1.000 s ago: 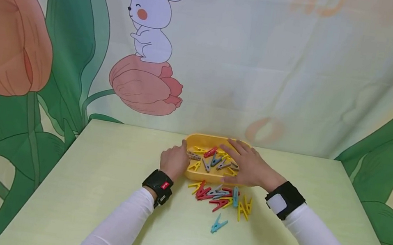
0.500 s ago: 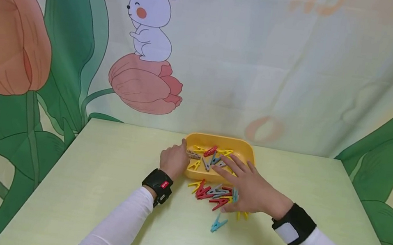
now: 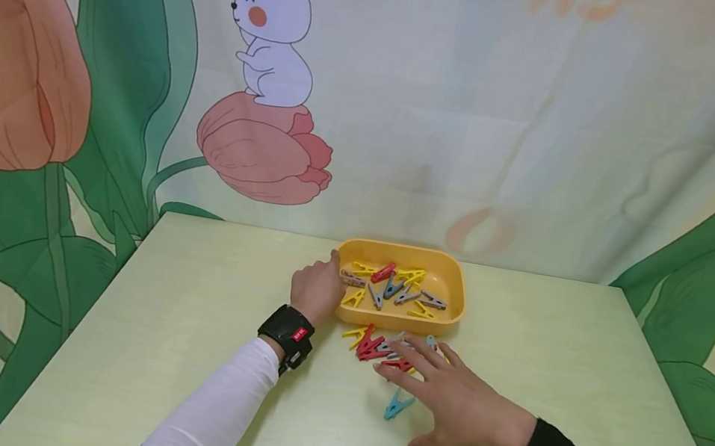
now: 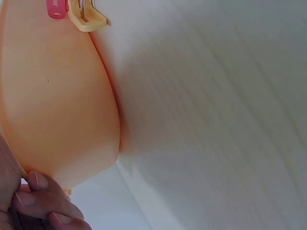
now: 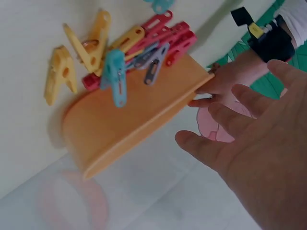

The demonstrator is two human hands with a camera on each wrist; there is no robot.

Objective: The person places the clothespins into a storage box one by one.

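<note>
A yellow plastic tub [image 3: 398, 323] stands at the far edge of the table with several clothespins [image 3: 393, 286] inside. My left hand [image 3: 317, 292] grips its left end; in the left wrist view curled fingers [image 4: 45, 203] show at the tub wall [image 4: 62, 105]. My right hand [image 3: 465, 407], fingers spread and holding nothing, hovers at the right of a loose pile of clothespins [image 3: 370, 347] in front of the tub and covers part of it. Nearer lies a single light blue clothespin [image 3: 397, 406]. The right wrist view shows yellow clothespins [image 5: 61, 74] and a blue clothespin [image 5: 114, 74] in that pile.
A pale table [image 3: 197, 307] carries everything. Directly behind the tub hangs a cloth backdrop [image 3: 413, 110] printed with a rabbit and tulips.
My right hand has drawn back from over the tub, toward me and to the right, uncovering the clothespins inside. My left hand has stayed at the tub's left end.
</note>
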